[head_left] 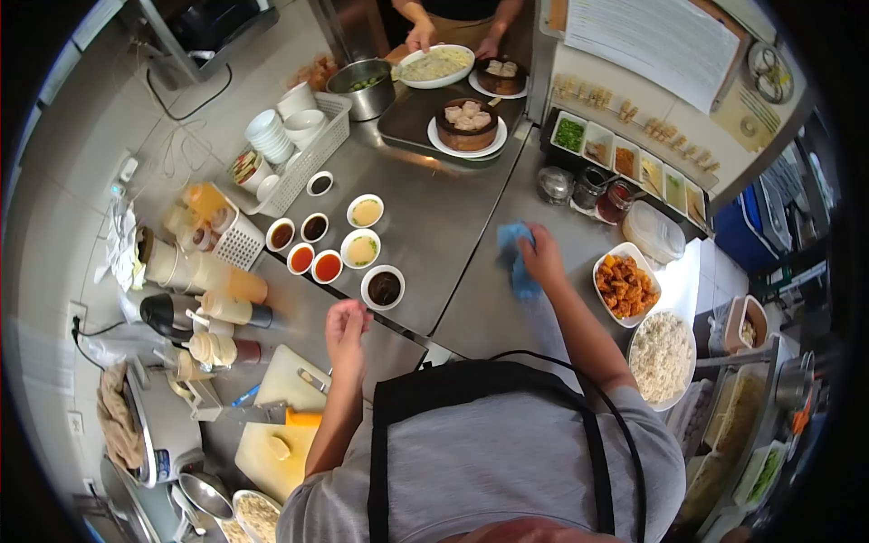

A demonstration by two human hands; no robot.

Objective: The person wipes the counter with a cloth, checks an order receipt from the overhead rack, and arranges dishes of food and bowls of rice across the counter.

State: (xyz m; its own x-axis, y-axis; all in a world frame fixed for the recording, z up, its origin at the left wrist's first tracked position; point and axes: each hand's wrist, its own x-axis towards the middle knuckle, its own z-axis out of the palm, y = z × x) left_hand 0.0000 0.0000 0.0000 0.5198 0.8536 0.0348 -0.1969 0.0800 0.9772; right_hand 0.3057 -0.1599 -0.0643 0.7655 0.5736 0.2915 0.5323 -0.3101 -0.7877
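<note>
My right hand (pixel 542 256) is closed on a blue cloth (pixel 519 271), which lies against the steel counter (pixel 471 271). My left hand (pixel 347 324) hovers over the counter's near side, its fingers curled in, with nothing visible in them. Just beyond it stands a white bowl of dark sauce (pixel 383 288). Several small cups of sauce sit behind that, among them a red sauce cup (pixel 327 266) and a pale broth cup (pixel 362 248). To the right of my right arm are a square bowl of orange-glazed pieces (pixel 625 285) and an oval dish of rice (pixel 662 360).
Across the counter, another person's hand (pixel 422 36) touches an oval dish of pale food (pixel 436 65). A tray (pixel 407 127) there carries a dumpling steamer (pixel 467 124). Garnish containers (pixel 625 161) line the right; squeeze bottles (pixel 226 308) and cutting boards (pixel 290 380) stand left.
</note>
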